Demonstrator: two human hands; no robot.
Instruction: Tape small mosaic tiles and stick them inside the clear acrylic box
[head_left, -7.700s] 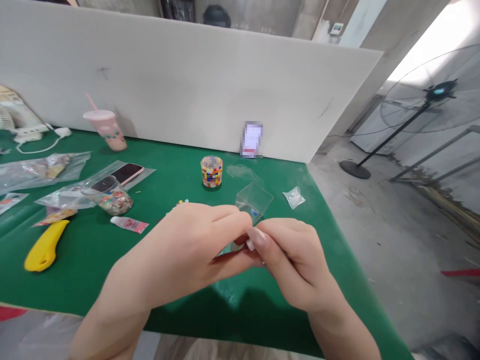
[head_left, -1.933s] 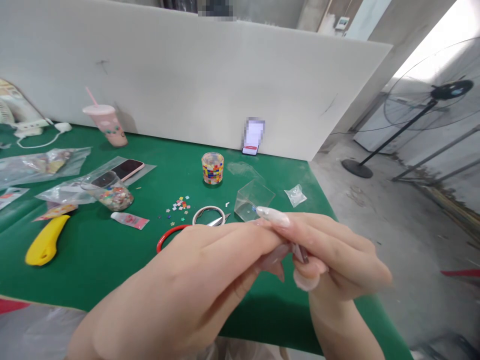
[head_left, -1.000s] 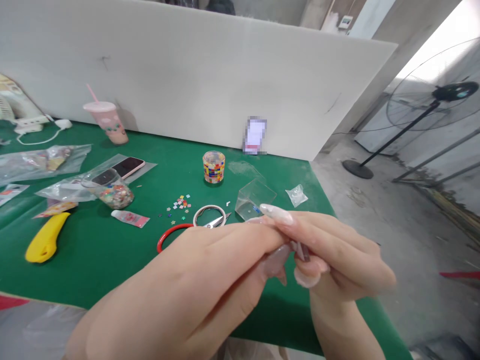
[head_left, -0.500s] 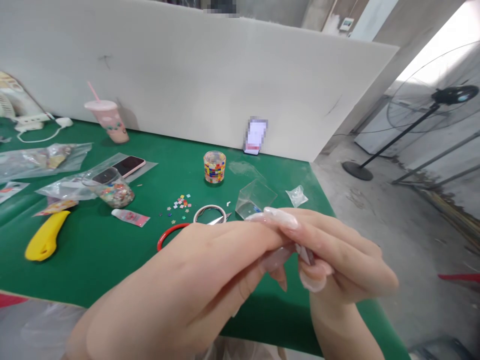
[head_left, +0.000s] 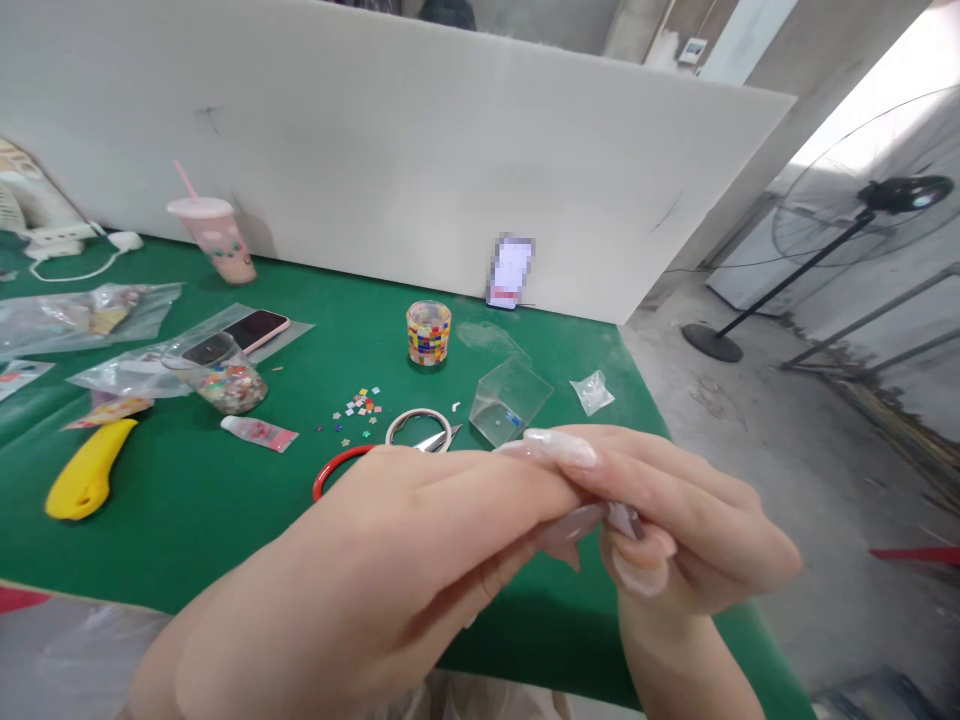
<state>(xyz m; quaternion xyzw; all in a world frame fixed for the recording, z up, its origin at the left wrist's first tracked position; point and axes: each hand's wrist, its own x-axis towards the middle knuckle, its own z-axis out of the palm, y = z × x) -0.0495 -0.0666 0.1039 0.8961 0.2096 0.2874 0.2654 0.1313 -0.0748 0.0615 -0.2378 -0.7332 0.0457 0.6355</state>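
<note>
My left hand (head_left: 420, 560) and my right hand (head_left: 690, 535) meet close to the camera, above the near edge of the green table (head_left: 187, 500). Both pinch together at their fingertips on a tiny piece I cannot make out. Behind them on the table lie small scissors (head_left: 420, 432) with red and white loops, a scatter of small coloured tiles (head_left: 358, 408), a clear plastic box (head_left: 510, 402) and a mosaic-covered cup (head_left: 428, 333).
On the left lie a yellow tool (head_left: 86, 480), a small tube (head_left: 259, 433), a jar of coloured bits (head_left: 225, 380), a phone (head_left: 255, 328) on plastic bags and a pink lidded cup (head_left: 214, 238). A white board (head_left: 420, 150) backs the table. A floor fan (head_left: 862, 210) stands right.
Over the last seconds my hands rose nearer the camera, uncovering the scissors and tiles. In the last second they have shifted only slightly, still pinched together.
</note>
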